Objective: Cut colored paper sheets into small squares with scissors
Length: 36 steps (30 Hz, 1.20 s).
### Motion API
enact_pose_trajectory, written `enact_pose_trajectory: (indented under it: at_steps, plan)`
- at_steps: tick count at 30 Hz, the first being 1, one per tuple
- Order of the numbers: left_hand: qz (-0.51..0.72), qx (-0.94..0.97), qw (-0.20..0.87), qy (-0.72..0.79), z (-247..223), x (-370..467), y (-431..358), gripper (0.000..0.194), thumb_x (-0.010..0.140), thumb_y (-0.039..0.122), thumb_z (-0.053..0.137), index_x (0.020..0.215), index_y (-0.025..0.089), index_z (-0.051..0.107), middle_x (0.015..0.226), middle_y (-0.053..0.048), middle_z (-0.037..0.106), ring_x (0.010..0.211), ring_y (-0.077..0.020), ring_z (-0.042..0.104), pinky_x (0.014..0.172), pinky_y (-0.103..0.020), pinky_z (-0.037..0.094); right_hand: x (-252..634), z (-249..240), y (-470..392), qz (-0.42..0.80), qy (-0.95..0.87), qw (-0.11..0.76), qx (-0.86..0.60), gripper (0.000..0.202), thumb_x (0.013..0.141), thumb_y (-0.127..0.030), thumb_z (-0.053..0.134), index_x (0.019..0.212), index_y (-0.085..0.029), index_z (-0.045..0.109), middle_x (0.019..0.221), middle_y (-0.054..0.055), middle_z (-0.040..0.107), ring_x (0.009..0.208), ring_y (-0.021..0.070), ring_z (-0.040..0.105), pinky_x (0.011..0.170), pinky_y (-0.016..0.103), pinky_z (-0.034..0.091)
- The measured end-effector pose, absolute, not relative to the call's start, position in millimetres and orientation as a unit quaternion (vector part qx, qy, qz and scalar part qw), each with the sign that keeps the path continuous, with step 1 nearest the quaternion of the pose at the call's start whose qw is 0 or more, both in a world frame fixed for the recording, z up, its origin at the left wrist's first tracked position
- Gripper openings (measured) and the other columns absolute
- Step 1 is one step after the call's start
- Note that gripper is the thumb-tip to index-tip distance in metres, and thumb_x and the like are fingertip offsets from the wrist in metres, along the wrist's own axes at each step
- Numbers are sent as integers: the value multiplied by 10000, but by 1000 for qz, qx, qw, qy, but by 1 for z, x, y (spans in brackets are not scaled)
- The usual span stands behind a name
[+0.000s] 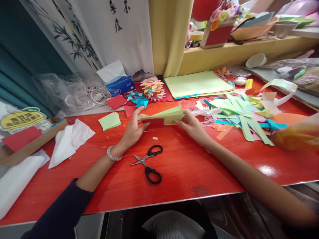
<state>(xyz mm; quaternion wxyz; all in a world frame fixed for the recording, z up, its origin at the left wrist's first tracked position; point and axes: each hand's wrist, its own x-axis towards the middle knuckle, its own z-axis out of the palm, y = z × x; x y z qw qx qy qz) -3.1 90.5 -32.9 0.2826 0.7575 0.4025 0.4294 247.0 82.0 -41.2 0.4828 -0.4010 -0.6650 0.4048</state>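
Observation:
Between my two hands is a light green sheet of paper (171, 115), bent over on itself and lifted a little off the red table. My left hand (136, 127) pinches its left end between thumb and fingers. At the other end, my right hand (191, 125) grips the right edge. Below the paper lies a pair of black-handled scissors (146, 162) with its blades spread. To the left of my left hand rests a small stack of green paper squares (109, 121). A tiny white scrap (155, 138) sits just under the paper.
Cut paper strips (244, 116) lie heaped at the right. Large coloured sheets (199, 83) are stacked at the back, beside a folded-paper ornament (152, 88) and a blue tissue pack (119, 85). Crumpled white tissue (71, 141) and a cardboard box (35, 141) are at the left.

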Motion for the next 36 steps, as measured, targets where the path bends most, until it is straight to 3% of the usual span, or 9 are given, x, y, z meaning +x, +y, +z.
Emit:
enact_pose_trajectory:
  at_steps: [6, 10, 13, 16, 18, 21, 24, 31, 36]
  plan:
    - [445, 708, 365, 408, -29, 0, 89, 508, 827, 272, 580, 1286, 257, 364, 1068, -50, 627, 1005, -195, 604, 881, -362, 500, 247, -45, 83, 443, -647, 495, -373, 193, 854, -298, 542, 1014, -238, 454, 1145, 54, 587, 1073, 204, 561, 902, 400, 478]
    - [453, 692, 387, 408, -29, -1, 89, 331, 821, 258, 588, 1126, 220, 467, 1104, -53, 626, 1050, -187, 593, 912, -346, 487, 244, -42, 80, 457, -642, 499, -360, 245, 847, -274, 554, 1034, -249, 398, 1206, 65, 544, 1130, 203, 527, 929, 405, 469]
    - [486, 674, 387, 400, -30, 0, 89, 231, 824, 257, 589, 1022, 206, 481, 1097, -46, 631, 1063, -175, 587, 926, -330, 474, 243, -39, 78, 466, -630, 509, -355, 373, 812, -268, 603, 1080, -263, 343, 1225, 69, 526, 1120, 209, 534, 916, 407, 480]
    - [478, 669, 408, 397, -32, 1, 89, 259, 796, 273, 628, 983, 202, 464, 1083, -47, 634, 1040, -174, 598, 896, -319, 487, 244, -37, 77, 473, -627, 509, -351, 520, 789, -257, 630, 1180, -281, 289, 1195, 62, 538, 1097, 206, 545, 919, 403, 474]
    - [461, 665, 427, 403, -33, 2, 88, 307, 767, 292, 661, 975, 199, 455, 1101, -55, 627, 1039, -183, 597, 883, -320, 492, 243, -38, 77, 475, -630, 505, -349, 477, 789, -255, 624, 1161, -269, 325, 1170, 60, 539, 1087, 201, 546, 924, 392, 466]
    - [428, 658, 464, 411, -35, 2, 87, 347, 757, 316, 670, 1005, 190, 463, 1074, -53, 634, 1004, -192, 609, 857, -332, 504, 241, -39, 78, 475, -630, 499, -359, 252, 811, -263, 584, 981, -235, 400, 1079, 56, 551, 1027, 193, 568, 887, 376, 481]
    - [407, 658, 483, 410, -36, 2, 86, 327, 778, 333, 646, 1025, 184, 493, 984, -32, 656, 932, -184, 627, 828, -332, 514, 239, -39, 78, 460, -631, 502, -372, 173, 834, -260, 539, 857, -234, 370, 934, 31, 551, 934, 183, 591, 816, 364, 505]
    - [408, 655, 495, 399, -39, 2, 89, 412, 763, 338, 658, 1104, 181, 487, 1112, -63, 632, 1056, -214, 584, 925, -372, 470, 241, -44, 78, 418, -675, 472, -383, 256, 879, -320, 470, 1099, -251, 358, 1144, 77, 523, 1091, 222, 521, 913, 425, 466]
    - [394, 656, 501, 405, -42, 4, 88, 417, 780, 357, 632, 1120, 162, 490, 1229, -92, 585, 1135, -237, 544, 984, -410, 431, 241, -50, 80, 376, -704, 436, -417, 218, 887, -332, 440, 1070, -236, 373, 1088, 85, 518, 1051, 233, 522, 928, 443, 444]
